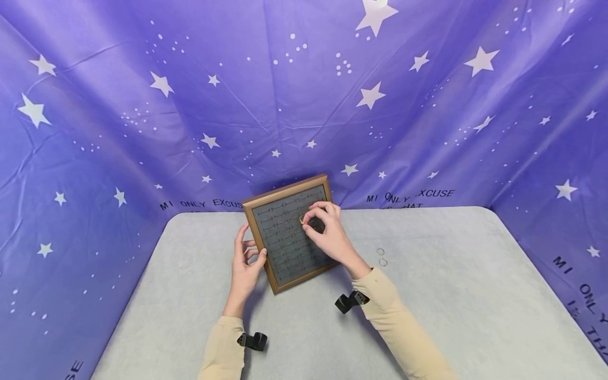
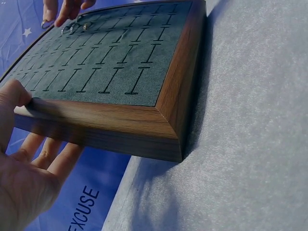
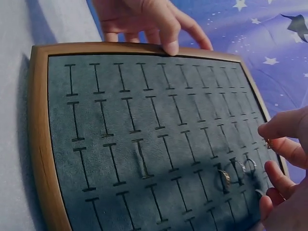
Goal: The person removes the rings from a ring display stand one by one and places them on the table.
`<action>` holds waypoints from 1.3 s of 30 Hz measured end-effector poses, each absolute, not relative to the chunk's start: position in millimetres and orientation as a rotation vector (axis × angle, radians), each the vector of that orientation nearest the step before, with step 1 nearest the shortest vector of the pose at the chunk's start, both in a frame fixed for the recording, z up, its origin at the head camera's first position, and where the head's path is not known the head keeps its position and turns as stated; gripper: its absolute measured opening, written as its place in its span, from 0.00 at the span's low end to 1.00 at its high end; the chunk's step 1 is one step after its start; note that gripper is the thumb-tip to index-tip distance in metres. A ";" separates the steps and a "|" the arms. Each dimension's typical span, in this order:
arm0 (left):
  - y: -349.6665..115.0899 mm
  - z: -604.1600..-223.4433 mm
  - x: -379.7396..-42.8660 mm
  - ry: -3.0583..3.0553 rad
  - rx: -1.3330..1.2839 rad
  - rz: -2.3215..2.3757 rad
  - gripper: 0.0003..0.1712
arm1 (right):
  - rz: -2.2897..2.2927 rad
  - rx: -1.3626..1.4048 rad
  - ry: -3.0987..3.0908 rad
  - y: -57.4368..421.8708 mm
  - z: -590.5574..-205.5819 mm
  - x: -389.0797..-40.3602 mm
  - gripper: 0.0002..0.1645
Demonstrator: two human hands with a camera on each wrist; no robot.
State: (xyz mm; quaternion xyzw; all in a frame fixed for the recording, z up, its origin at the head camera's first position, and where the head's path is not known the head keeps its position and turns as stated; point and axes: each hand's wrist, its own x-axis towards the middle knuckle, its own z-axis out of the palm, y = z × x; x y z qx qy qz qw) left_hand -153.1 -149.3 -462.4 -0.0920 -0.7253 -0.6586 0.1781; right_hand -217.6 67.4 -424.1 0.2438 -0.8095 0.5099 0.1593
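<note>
A wooden-framed ring display tray (image 1: 285, 248) with a dark grey slotted pad (image 3: 115, 125) is propped up at a tilt on the table. My left hand (image 1: 245, 272) grips its left side, thumb on the frame's front and fingers behind, as the left wrist view also shows. Over the pad, my right hand (image 1: 328, 232) pinches a gold-coloured ring (image 3: 268, 143) between thumb and forefinger. Just beside those fingers, a gold ring (image 3: 224, 179) and two silvery rings (image 3: 238, 166) sit in slots. In the head view my right hand hides these seated rings.
Two loose rings (image 1: 380, 252) lie on the pale grey tabletop (image 1: 451, 295), right of the tray. A purple star-patterned cloth (image 1: 285, 95) hangs behind and along both sides of the table. Each wrist bears a black camera mount (image 1: 254, 341).
</note>
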 end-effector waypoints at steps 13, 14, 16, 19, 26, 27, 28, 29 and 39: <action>-149.5 -464.2 -152.8 -2.062 -0.255 -1.848 0.41 | 1.559 0.638 -2.236 81.6 -435.7 -200.1 0.07; -149.4 -464.2 -152.8 -2.062 -0.255 -1.849 0.41 | 1.565 0.632 -2.233 82.3 -437.4 -199.6 0.07; -149.2 -464.1 -153.0 -2.059 -0.253 -1.852 0.41 | 1.565 0.621 -2.234 83.5 -440.6 -198.3 0.08; -148.9 -463.6 -153.0 -2.056 -0.254 -1.849 0.41 | 1.564 0.611 -2.241 85.0 -442.1 -193.9 0.08; -148.3 -462.4 -152.3 -2.068 -0.255 -1.831 0.41 | 1.600 0.573 -2.267 87.2 -422.9 -171.3 0.06; -148.2 -462.0 -152.1 -2.070 -0.254 -1.831 0.41 | 1.602 0.566 -2.274 87.8 -420.6 -168.6 0.06; -148.3 -461.9 -151.9 -2.069 -0.253 -1.831 0.41 | 1.601 0.559 -2.278 88.8 -420.9 -167.3 0.06; -148.3 -461.7 -151.8 -2.069 -0.253 -1.833 0.41 | 1.601 0.553 -2.280 89.8 -421.5 -166.2 0.06; -148.1 -460.6 -151.8 -2.074 -0.265 -1.841 0.41 | 1.630 0.455 -2.309 102.1 -444.4 -167.3 0.06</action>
